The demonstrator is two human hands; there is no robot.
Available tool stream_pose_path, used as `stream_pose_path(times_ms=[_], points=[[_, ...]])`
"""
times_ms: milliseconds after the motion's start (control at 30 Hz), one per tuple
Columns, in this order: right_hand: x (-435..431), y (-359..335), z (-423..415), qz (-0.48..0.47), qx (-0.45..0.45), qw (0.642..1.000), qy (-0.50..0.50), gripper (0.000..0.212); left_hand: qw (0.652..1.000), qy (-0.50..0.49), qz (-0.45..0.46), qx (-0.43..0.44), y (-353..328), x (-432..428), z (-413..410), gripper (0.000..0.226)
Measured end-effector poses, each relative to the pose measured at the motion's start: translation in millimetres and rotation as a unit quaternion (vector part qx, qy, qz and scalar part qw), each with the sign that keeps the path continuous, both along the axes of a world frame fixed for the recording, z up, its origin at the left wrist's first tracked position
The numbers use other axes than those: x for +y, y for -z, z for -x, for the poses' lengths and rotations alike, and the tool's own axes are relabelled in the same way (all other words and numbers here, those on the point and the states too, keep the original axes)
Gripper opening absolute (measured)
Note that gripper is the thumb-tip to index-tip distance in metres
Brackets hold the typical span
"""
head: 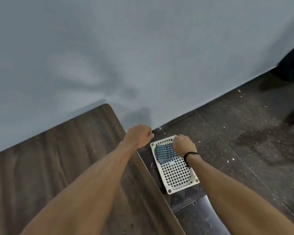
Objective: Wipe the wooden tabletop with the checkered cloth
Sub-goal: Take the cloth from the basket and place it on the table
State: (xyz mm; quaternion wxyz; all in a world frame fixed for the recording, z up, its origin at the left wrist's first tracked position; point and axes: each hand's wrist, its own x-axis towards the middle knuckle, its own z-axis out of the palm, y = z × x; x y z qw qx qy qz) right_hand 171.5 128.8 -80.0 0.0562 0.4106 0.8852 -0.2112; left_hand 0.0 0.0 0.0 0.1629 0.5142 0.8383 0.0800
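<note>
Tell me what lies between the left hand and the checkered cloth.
In the head view, between the left hand and the checkered cloth lie only the tabletop's edge, a strip of dark floor and the white basket's rim.

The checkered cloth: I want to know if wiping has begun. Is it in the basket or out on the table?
In. The checkered cloth lies bunched in the white basket on the floor, the right hand reaching into it.
</note>
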Motion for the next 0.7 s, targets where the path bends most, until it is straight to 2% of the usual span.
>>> stream_pose_path(times_ms=[167,267,333,533,600,700], points=[[24,67,-4,0.071,-0.086,0.992,-0.064,0.031,0.996,0.011,0.085,-0.037,50,45,-20,0.023],[36,102,-2,0.102,-0.076,0.989,-0.077,0.033,0.985,0.021,0.161,-0.065,77,62,-17,0.022],[41,122,1,0.122,-0.064,0.988,-0.069,0.038,0.974,0.028,0.213,-0.079,91,72,-14,0.033],[51,154,8,0.15,-0.08,0.983,-0.07,0.067,0.963,0.033,0.252,-0.085,120,93,-12,0.044],[51,158,11,0.129,-0.084,0.986,-0.069,0.064,0.962,0.026,0.256,-0.095,128,97,-14,0.049],[53,155,19,0.085,-0.091,0.99,-0.069,0.043,0.962,0.021,0.253,-0.101,133,100,-16,0.05]])
